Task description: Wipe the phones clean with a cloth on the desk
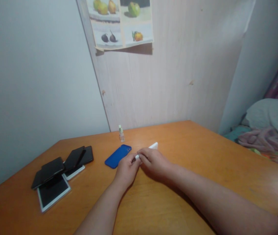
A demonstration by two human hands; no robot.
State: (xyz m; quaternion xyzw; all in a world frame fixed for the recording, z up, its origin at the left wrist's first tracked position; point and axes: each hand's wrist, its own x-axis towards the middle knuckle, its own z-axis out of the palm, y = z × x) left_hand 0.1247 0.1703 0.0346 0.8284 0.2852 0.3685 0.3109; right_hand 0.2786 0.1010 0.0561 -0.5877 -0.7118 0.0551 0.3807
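Note:
My left hand (128, 169) and my right hand (155, 162) meet over the table, both closed on a thin white phone-like object (154, 146). One end of it sticks out beyond my right hand, tilted up off the table. A small white part also shows between my fingertips; the rest is covered by my hands, so its exact kind is not clear. Just left of my left hand lies a blue phone case (117, 156), with its camera cut-out at the far end.
On the orange-brown wooden table (139, 212), a small clear bottle (121, 134) stands behind the case. Several dark phones or tablets (53, 168) overlap at left, with a white-framed tablet (54, 192) in front. Bedding (271, 117) lies beyond the right edge.

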